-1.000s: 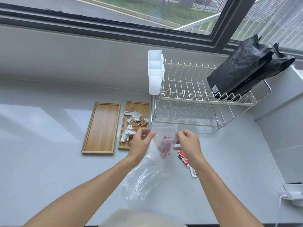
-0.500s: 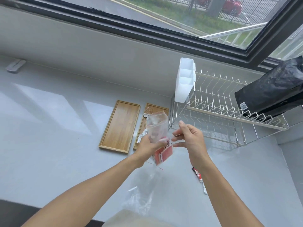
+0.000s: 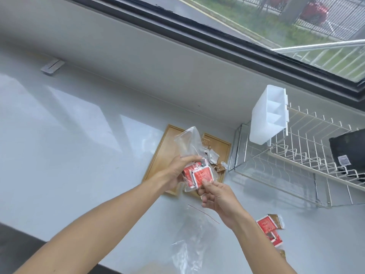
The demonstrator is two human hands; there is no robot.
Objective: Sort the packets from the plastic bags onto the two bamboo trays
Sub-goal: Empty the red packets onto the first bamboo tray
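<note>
My left hand (image 3: 177,171) grips a clear plastic bag (image 3: 187,143) turned upside down over the two bamboo trays. Red packets (image 3: 199,176) hang out of its lower end. My right hand (image 3: 215,194) pinches the front red packet by its lower edge. The left bamboo tray (image 3: 164,153) shows bare wood. On the right bamboo tray (image 3: 219,147) lie white and brown packets (image 3: 214,159), partly hidden by the bag. A second clear bag (image 3: 193,240) lies flat on the counter below my hands.
More red packets (image 3: 269,228) lie loose on the grey counter at the right. A white wire dish rack (image 3: 308,161) with a white cutlery holder (image 3: 268,115) stands right of the trays, with a black bag (image 3: 349,151) on it. A window ledge runs behind.
The bag has been tipped over and moved left above the trays. Red packets have slid out of its opening, and my right hand has come under them and taken the front one.
</note>
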